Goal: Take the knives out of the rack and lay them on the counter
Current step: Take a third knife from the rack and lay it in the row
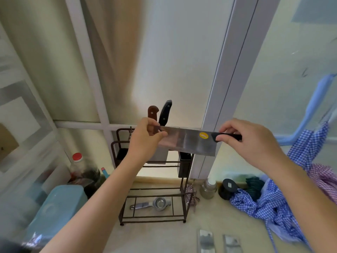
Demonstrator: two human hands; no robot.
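I hold a wide steel cleaver [187, 143] with a yellow sticker level in front of the dark metal rack [151, 190]. My right hand [249, 141] grips its black handle, and my left hand [145, 139] pinches the far end of the blade. Behind my left hand two knives stand in the rack, one with a brown handle [152, 111] and one with a black handle [165, 113]; another blade hangs below my left wrist. Two knife blades [207, 241] [232, 243] lie on the beige counter [164, 238] at the bottom edge.
A metal squeezer [153, 204] lies on the rack's bottom shelf. A blue plastic box [54, 210] and a red-capped bottle [77, 165] stand to the left. A glass jar [208, 189], a black round item [228, 189] and blue checked cloths [269, 207] crowd the right.
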